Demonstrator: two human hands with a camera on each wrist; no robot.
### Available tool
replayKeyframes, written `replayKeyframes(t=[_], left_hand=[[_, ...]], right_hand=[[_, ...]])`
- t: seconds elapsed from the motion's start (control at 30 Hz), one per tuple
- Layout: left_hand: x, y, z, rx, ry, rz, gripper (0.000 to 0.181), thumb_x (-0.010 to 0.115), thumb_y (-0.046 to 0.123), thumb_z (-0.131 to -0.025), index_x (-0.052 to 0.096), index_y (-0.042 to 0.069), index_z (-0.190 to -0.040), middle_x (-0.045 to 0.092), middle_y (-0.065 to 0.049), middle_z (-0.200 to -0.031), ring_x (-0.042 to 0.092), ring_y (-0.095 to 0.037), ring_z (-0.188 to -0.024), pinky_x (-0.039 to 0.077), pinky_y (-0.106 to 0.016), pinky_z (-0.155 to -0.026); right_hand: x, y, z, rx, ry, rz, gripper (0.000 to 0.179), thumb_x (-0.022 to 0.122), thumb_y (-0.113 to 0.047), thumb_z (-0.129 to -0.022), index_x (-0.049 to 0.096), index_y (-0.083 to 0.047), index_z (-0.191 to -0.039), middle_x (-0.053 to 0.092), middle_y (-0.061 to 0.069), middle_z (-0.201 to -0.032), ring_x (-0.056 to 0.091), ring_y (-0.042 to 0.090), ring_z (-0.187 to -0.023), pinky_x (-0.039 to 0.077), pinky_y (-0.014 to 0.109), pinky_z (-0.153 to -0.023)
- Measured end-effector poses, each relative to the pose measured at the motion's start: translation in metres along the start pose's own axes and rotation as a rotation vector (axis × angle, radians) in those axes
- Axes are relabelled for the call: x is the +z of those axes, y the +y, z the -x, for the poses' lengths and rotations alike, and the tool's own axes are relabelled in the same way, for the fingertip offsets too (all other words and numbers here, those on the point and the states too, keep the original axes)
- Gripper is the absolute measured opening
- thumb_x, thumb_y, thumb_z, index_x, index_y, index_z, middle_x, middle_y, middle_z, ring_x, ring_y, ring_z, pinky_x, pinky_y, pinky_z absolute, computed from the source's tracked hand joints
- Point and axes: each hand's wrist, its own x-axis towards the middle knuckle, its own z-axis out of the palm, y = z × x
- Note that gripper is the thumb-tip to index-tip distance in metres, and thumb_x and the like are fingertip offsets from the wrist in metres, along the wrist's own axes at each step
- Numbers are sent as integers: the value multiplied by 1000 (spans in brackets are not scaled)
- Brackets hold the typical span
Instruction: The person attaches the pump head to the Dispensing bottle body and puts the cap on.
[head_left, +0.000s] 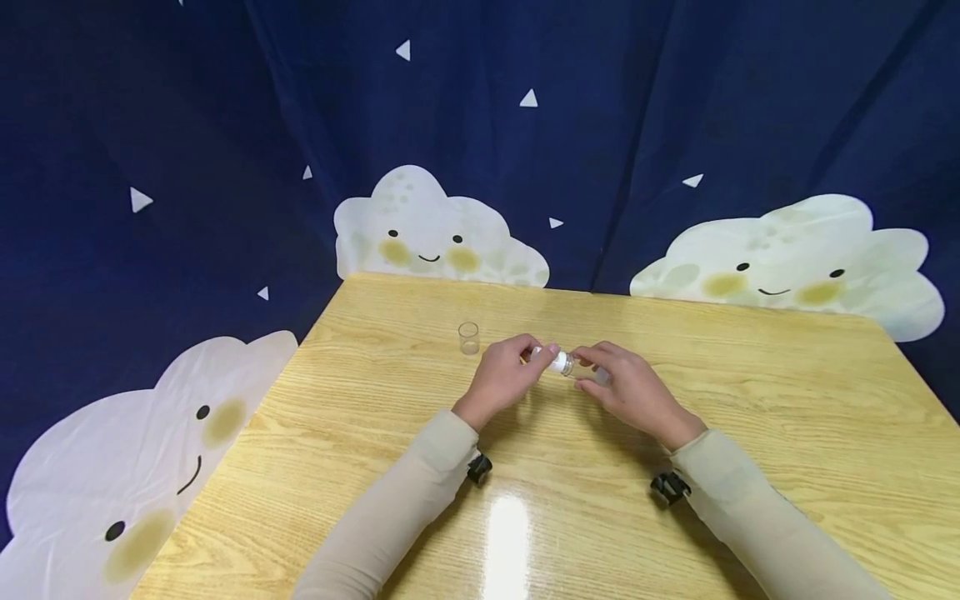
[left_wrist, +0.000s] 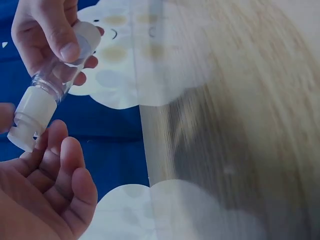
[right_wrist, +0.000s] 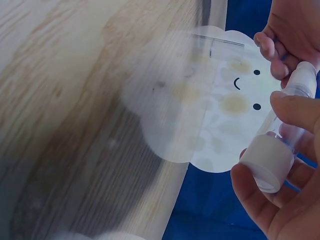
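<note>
A small clear pump bottle (head_left: 561, 363) with a white pump head and a white base is held tilted between both hands, above the table. My left hand (head_left: 510, 371) pinches the white pump head (left_wrist: 32, 117) between thumb and fingers. My right hand (head_left: 630, 390) grips the clear body near the white base (right_wrist: 267, 160), its thumb along the side. The pump end points toward the left hand. A clear cylindrical cap (head_left: 468, 338) stands on the table beyond the left hand. Its edge also appears in the right wrist view.
The light wooden table (head_left: 337, 450) carries a bright glare patch near the front. Behind it hangs a dark blue curtain (head_left: 480, 125) printed with white clouds and triangles. Black wrist cameras sit below both sleeves.
</note>
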Motion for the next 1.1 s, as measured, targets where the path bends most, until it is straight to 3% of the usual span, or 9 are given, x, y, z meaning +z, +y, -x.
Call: replayKeyframes(t=[0.13, 0.57, 0.73, 0.87, 1.1], left_hand=[[1, -1, 1, 11, -4, -2, 33, 57, 46, -98, 66, 16, -88, 57, 3, -68, 44, -9, -53, 36, -22, -51], [1, -2, 2, 32, -24, -13, 31, 58, 43, -99, 67, 14, -90, 54, 2, -67, 42, -9, -53, 35, -21, -52], [1, -3, 3, 48, -42, 32, 22, 62, 34, -97, 68, 14, -102, 64, 0, -84, 51, -10, -61, 42, -21, -54], [1, -4, 5, 92, -61, 75, 19, 66, 24, -94, 64, 14, -111, 63, -2, -97, 53, -15, -66, 44, -22, -56], [2, -5, 7, 112, -66, 70, 26, 67, 20, -93, 61, 13, -118, 60, -3, -101, 50, -12, -65, 43, -21, -56]], right_hand=[[1, 0, 1, -4, -7, 2, 40, 77, -14, -86, 67, -6, -124, 70, 10, -104, 64, 21, -80, 52, 34, -69], [4, 1, 3, -12, -20, 10, 40, 77, -14, -86, 67, -7, -124, 70, 9, -103, 61, 20, -77, 50, 31, -67], [4, 1, 3, -9, -18, 10, 40, 77, -15, -86, 67, -6, -124, 70, 9, -104, 62, 21, -78, 51, 32, -68], [3, 0, 2, 2, -20, 9, 40, 76, -15, -87, 67, -7, -125, 70, 8, -104, 62, 21, -79, 51, 32, -68], [4, 0, 2, -3, -12, 4, 39, 77, -14, -86, 68, -7, -123, 70, 8, -102, 61, 20, -77, 51, 31, -67]])
